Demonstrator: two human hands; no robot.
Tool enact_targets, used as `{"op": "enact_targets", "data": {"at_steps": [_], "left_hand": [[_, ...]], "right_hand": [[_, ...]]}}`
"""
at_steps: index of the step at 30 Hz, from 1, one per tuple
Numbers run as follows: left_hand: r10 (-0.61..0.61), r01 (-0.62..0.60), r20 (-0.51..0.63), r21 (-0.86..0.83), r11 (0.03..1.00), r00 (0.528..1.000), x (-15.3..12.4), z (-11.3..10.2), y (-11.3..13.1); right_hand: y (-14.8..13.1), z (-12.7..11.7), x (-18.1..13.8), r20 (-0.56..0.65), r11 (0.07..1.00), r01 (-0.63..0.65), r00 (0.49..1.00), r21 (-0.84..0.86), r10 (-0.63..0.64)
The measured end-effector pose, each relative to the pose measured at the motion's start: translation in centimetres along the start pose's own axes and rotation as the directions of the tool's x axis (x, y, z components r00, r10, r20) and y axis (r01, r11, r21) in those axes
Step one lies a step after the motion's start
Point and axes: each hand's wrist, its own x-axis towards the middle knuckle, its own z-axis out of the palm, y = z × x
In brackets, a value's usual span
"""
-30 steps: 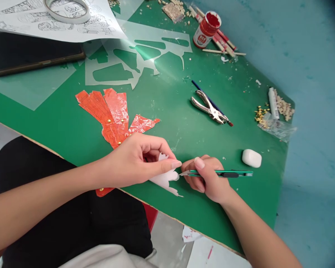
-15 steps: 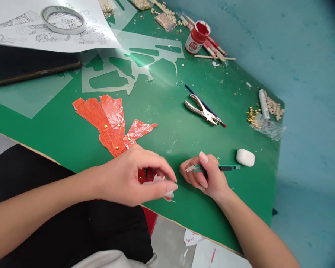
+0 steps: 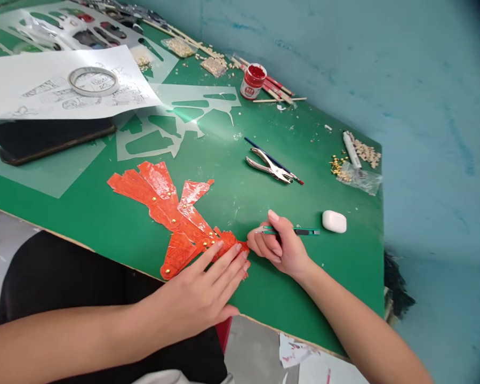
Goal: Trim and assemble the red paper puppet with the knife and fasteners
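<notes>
A jointed figure of glossy orange cut-out pieces [image 3: 183,225], pinned with gold-coloured studs, lies flat near the front edge of the green tabletop [image 3: 240,205]. Its lower left piece reaches that edge.

The left hand [image 3: 202,296] lies palm down over the figure's right end, fingers straight and close together, thumb apart; it grips nothing. The right hand [image 3: 280,242] is curled around a slim green craft knife with a black slider [image 3: 309,232], blade end toward the figure. Its knuckles sit just beside the figure's right tip; contact there cannot be determined.

To the right of the knife stands a white rounded case [image 3: 334,221]. Beyond the hands, a silver metal plier-shaped tool [image 3: 282,174] lies alongside a thin blue-handled brush [image 3: 260,145].

Farther back: an uncapped jar of red paint [image 3: 253,82], a translucent sheet with cut-out openings [image 3: 122,148], and a black flat device [image 3: 52,138] partly under white paper with line drawings [image 3: 16,80], which bears a ring of tape [image 3: 94,92]. At far right, a white tube [image 3: 352,149] adjoins loose gold-coloured studs [image 3: 338,165] and a clear plastic bag [image 3: 364,180].
</notes>
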Motion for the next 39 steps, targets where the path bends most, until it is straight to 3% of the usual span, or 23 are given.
{"op": "enact_targets", "data": {"at_steps": [2,4,5,7,9,11,13,16,23,30,31,33,35,36,37,39], "left_hand": [[-0.045,0.036,-0.049,-0.172,0.984,0.998,0.1,0.0,-0.2],[-0.178,0.100,-0.124,-0.471,0.876,0.976,0.4,-0.5,-0.8],[-0.286,0.152,-0.115,-0.631,0.761,0.951,0.6,-0.8,-1.3],[-0.491,0.272,0.020,-0.852,0.448,0.871,1.3,-1.7,-2.2],[-0.600,0.365,0.204,-0.917,0.159,0.773,2.1,-2.3,-3.0],[-0.635,0.397,0.313,-0.918,-0.010,0.706,2.7,-2.7,-3.4],[-0.649,0.403,0.357,-0.911,-0.083,0.672,3.2,-2.7,-3.5],[-0.657,0.406,0.374,-0.907,-0.112,0.655,3.6,-2.6,-3.5],[-0.705,0.418,0.326,-0.907,-0.046,0.630,3.6,-2.7,-3.3],[-0.691,0.401,0.274,-0.916,0.025,0.668,3.5,-2.8,-3.9],[-0.670,0.405,0.258,-0.912,0.070,0.696,3.4,-3.2,-4.0],[-0.541,0.385,0.212,-0.894,0.230,0.814,2.7,-4.0,-3.6],[-0.255,0.278,0.170,-0.829,0.485,0.952,1.3,-4.6,-1.8],[-0.080,0.184,0.172,-0.762,0.621,0.982,0.5,-4.5,-0.5],[0.064,0.071,0.182,-0.651,0.755,0.981,-0.4,-4.2,1.1],[0.194,-0.110,0.154,-0.433,0.894,0.969,-2.0,-3.1,4.2]], "right_hand": [[0.1,-0.1,0.0,-0.001,1.000,0.007,1.000,-0.008,-0.007],[0.3,-0.2,-0.1,-0.020,0.999,0.015,1.000,-0.034,-0.015],[0.4,-0.2,-0.2,-0.027,0.998,0.018,0.999,-0.059,-0.020],[0.7,-0.3,-0.4,-0.027,0.993,0.023,0.999,-0.112,-0.026],[1.0,-0.4,-0.6,-0.018,0.987,0.022,1.000,-0.157,-0.025],[1.2,-0.5,-0.8,-0.015,0.982,0.021,1.000,-0.186,-0.024],[1.4,-0.5,-0.9,-0.011,0.974,0.017,1.000,-0.226,-0.020],[1.6,-0.6,-1.1,-0.004,0.958,0.008,1.000,-0.285,-0.010],[1.6,-0.6,-1.2,-0.005,0.940,0.011,1.000,-0.341,-0.014],[1.5,-0.4,-1.1,-0.012,0.953,0.002,1.000,-0.303,-0.006],[1.4,-0.4,-1.0,-0.020,0.962,0.010,1.000,-0.273,-0.017],[1.2,-0.2,-0.6,-0.042,0.984,0.040,0.998,-0.175,-0.048],[0.9,-0.1,-0.3,-0.059,0.995,0.062,0.996,-0.073,-0.067],[0.8,-0.1,-0.2,-0.060,0.997,0.063,0.996,-0.043,-0.066],[0.8,-0.1,-0.2,-0.057,0.998,0.057,0.997,-0.031,-0.059],[0.8,-0.2,-0.1,-0.044,0.999,0.045,0.998,-0.027,-0.046]]}}
